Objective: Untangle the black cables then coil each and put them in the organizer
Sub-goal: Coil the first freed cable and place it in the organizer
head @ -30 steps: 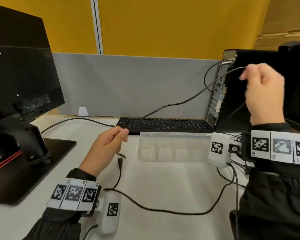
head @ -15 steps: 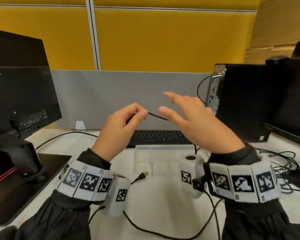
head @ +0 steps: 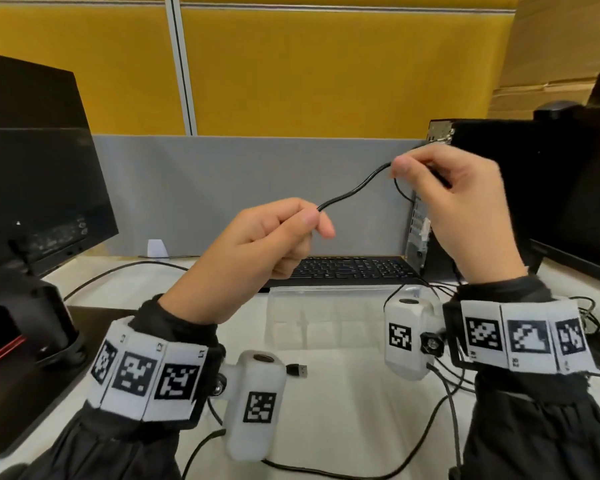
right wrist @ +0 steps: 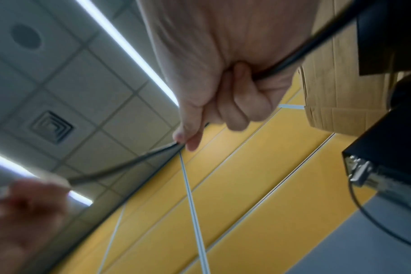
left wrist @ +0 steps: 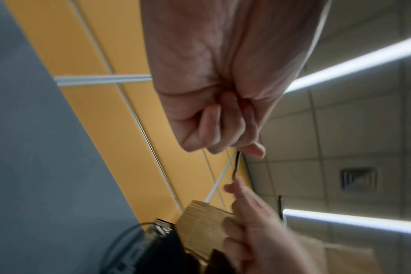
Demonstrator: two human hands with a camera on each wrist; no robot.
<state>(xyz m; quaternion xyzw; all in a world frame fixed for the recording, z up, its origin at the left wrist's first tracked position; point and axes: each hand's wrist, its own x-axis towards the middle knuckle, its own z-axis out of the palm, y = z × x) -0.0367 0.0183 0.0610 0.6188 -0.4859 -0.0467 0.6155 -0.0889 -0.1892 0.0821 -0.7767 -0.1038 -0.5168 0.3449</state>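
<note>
A thin black cable (head: pixel 355 188) runs in a wavy span between my two raised hands above the desk. My left hand (head: pixel 312 221) pinches its lower end between thumb and forefinger, other fingers curled. My right hand (head: pixel 400 168) pinches the higher end, and the cable (right wrist: pixel 291 61) passes on through its curled fingers. The same cable's USB plug (head: pixel 297 370) lies on the white desk below, and more of the cable (head: pixel 420 441) loops near the front edge. The clear plastic organizer (head: pixel 326 327) with several compartments sits in front of the keyboard.
A black keyboard (head: pixel 354 268) lies behind the organizer. A monitor on a black stand (head: pixel 32 202) fills the left. A black computer tower (head: pixel 482 188) and a second screen stand at the right, with a tangle of cables (head: pixel 586 317) beside them. A grey partition (head: pixel 222 188) backs the desk.
My right hand came down from the tower to meet the left, took hold of the cable, and has now drawn away up and to the right. The left hand has risen.
</note>
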